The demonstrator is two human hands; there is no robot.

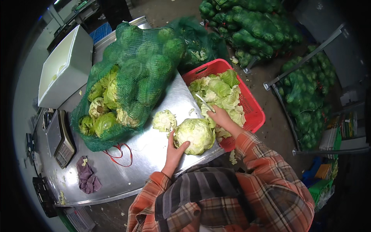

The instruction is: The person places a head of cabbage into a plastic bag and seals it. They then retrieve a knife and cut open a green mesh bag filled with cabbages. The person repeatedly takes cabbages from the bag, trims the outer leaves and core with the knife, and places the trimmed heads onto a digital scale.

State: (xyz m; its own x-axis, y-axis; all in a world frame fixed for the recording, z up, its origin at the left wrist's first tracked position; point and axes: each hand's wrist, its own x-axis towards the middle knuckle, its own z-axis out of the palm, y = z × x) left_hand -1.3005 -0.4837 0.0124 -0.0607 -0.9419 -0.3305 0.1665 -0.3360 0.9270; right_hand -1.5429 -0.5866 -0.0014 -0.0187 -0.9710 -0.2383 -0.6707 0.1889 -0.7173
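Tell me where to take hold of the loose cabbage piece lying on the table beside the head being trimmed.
Take the cabbage piece from above, with the grip across its rounded top. It lies free on the steel table, apart from the mesh sack, and its frilly edges would likely tear. The left hand steadies the head just beside it; the right hand holds a knife.

The right hand point(221, 118) hides the knife point(204, 102) handle. The cabbage point(195, 135) covers the left hand's point(174, 149) fingertips. Netting blurs the heads inside the green mesh sack point(127, 77). The scale's point(62, 137) display is too small to tell.
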